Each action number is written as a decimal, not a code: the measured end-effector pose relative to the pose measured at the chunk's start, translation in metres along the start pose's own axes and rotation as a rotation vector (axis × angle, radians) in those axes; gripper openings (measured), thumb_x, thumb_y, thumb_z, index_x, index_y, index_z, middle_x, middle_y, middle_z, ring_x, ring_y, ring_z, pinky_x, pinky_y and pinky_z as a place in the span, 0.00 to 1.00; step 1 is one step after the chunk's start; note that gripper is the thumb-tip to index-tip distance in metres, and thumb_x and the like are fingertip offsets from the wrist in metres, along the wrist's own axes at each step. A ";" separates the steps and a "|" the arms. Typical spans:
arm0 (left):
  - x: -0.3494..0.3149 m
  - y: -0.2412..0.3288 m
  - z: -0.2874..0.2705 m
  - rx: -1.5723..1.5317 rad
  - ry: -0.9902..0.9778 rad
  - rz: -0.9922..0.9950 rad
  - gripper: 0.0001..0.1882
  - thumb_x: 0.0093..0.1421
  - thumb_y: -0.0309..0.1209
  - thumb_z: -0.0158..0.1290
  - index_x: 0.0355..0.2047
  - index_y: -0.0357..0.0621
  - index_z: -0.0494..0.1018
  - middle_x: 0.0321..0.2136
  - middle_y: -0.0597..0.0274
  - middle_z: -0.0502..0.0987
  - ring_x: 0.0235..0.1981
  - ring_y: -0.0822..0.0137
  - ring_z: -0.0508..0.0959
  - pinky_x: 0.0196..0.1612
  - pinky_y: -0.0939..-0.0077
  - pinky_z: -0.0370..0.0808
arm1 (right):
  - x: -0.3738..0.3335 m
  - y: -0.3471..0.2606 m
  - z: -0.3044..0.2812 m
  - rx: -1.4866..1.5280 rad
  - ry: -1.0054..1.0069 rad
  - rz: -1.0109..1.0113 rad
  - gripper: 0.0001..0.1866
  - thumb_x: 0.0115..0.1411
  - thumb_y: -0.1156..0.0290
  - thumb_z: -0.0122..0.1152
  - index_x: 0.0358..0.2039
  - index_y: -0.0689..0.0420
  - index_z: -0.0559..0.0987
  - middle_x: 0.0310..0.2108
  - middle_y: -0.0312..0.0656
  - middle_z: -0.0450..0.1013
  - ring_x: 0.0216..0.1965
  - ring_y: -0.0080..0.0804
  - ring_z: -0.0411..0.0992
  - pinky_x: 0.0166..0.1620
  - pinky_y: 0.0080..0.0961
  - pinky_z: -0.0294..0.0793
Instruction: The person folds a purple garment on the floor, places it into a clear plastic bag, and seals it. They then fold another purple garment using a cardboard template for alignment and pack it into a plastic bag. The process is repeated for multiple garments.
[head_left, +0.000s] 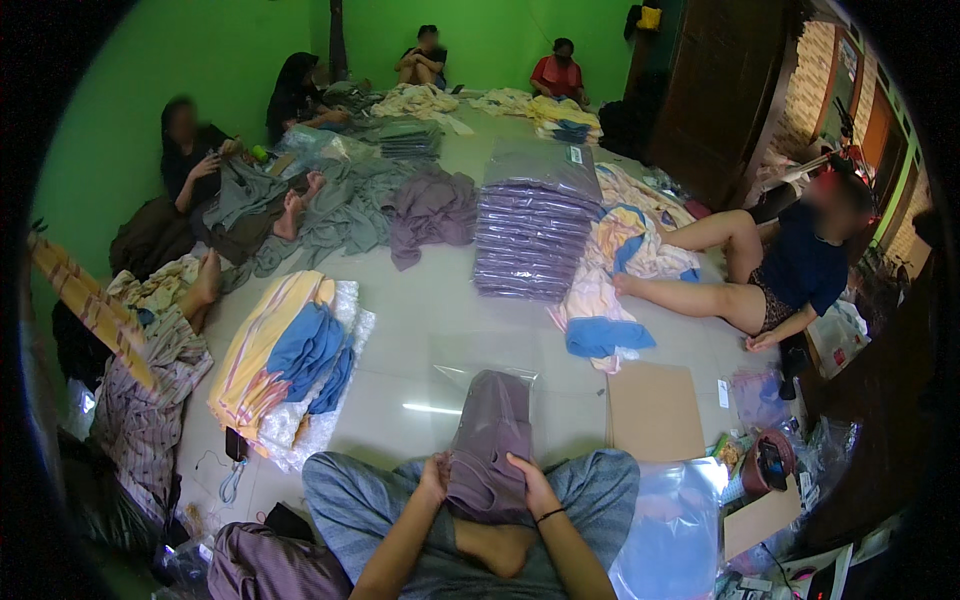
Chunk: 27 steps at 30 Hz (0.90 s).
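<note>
A folded mauve-brown garment (492, 430) lies across my crossed legs, its far part inside a clear plastic bag (455, 380) whose corners stick out beyond it. My left hand (436, 476) grips the garment's near left edge. On the opposite edge, my right hand (535, 484) is closed with the thumb on top of the cloth; the fingers underneath are hidden. Beside my right knee lie flat clear plastic bags (665, 530) and a brown cardboard sheet (655, 412). Another mauve garment (265, 562) lies crumpled by my left knee.
Ahead stands a tall stack of bagged mauve garments (530, 235). Yellow and blue striped cloths (285, 350) are piled on bubble wrap at left, near a phone (236, 443). Several people sit around the room among cloth heaps; one person's legs (700, 290) reach in from the right.
</note>
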<state>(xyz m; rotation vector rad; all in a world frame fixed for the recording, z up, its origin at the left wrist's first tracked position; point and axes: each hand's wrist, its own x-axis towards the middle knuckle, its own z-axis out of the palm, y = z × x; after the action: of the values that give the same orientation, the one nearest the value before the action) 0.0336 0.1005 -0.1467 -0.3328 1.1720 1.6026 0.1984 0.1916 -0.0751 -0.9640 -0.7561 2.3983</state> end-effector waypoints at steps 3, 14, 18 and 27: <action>-0.009 0.001 0.008 0.012 -0.088 -0.045 0.19 0.52 0.39 0.37 0.40 0.41 0.67 0.38 0.53 0.70 0.39 0.56 0.70 0.45 0.62 0.67 | 0.001 0.002 0.003 -0.021 -0.009 -0.001 0.25 0.48 0.68 0.57 0.47 0.60 0.63 0.41 0.43 0.66 0.42 0.35 0.65 0.46 0.29 0.64; 0.000 -0.003 0.002 -0.002 -0.237 -0.129 0.23 0.53 0.44 0.37 0.43 0.41 0.66 0.42 0.52 0.68 0.43 0.54 0.68 0.48 0.60 0.64 | -0.013 -0.006 0.017 -0.076 -0.071 -0.039 0.24 0.48 0.68 0.56 0.46 0.60 0.64 0.39 0.42 0.67 0.40 0.33 0.66 0.45 0.28 0.65; 0.000 -0.003 0.001 -0.049 -0.172 -0.099 0.22 0.53 0.43 0.36 0.40 0.41 0.67 0.39 0.54 0.70 0.40 0.55 0.70 0.46 0.61 0.65 | -0.009 -0.002 0.013 -0.057 -0.055 0.003 0.24 0.48 0.68 0.56 0.45 0.60 0.64 0.39 0.42 0.67 0.39 0.32 0.67 0.45 0.28 0.65; -0.021 0.006 0.009 0.103 -0.137 -0.003 0.19 0.52 0.37 0.37 0.39 0.39 0.67 0.37 0.52 0.71 0.38 0.56 0.71 0.44 0.64 0.67 | -0.002 0.006 0.005 0.008 0.041 -0.072 0.24 0.48 0.67 0.57 0.46 0.60 0.64 0.40 0.42 0.66 0.42 0.32 0.65 0.45 0.28 0.64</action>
<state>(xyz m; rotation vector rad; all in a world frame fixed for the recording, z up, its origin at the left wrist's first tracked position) 0.0397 0.0955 -0.1241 -0.1552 1.1431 1.5316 0.1945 0.1842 -0.0748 -0.9638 -0.7526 2.3109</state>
